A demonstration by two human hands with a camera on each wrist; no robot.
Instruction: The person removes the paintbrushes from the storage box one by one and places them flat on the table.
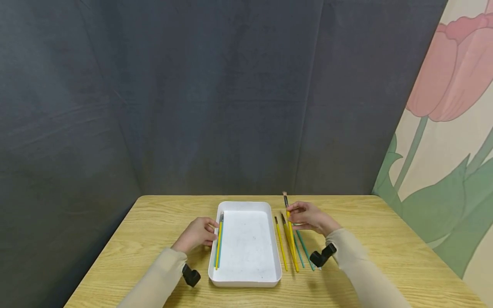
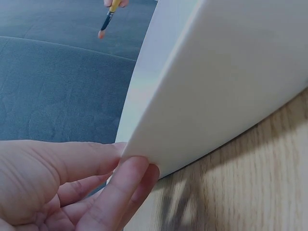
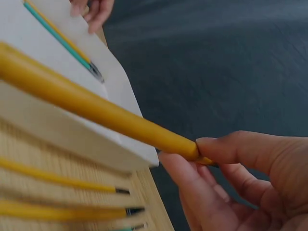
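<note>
My left hand (image 1: 197, 234) pinches the left wall of a white tray (image 1: 248, 246), with thumb and fingers on either side of the rim in the left wrist view. Raised over the table just right of the tray, a thick yellow paintbrush (image 3: 96, 107) is pinched near its dark ferrule by my right hand (image 1: 309, 217). Its bristles point away from me. Inside the tray, along the left wall, lie a yellow paintbrush (image 1: 219, 246) and at least one teal paintbrush (image 3: 57, 34), side by side.
On the wooden table (image 1: 366, 248), right of the tray, lie a thin yellow paintbrush (image 1: 280, 244), another yellow one (image 3: 67, 210) and teal paintbrushes (image 1: 304, 249), partly hidden by the right hand. A dark curtain (image 1: 215, 107) hangs behind the table; a tulip-patterned cloth (image 1: 435, 188) hangs at right.
</note>
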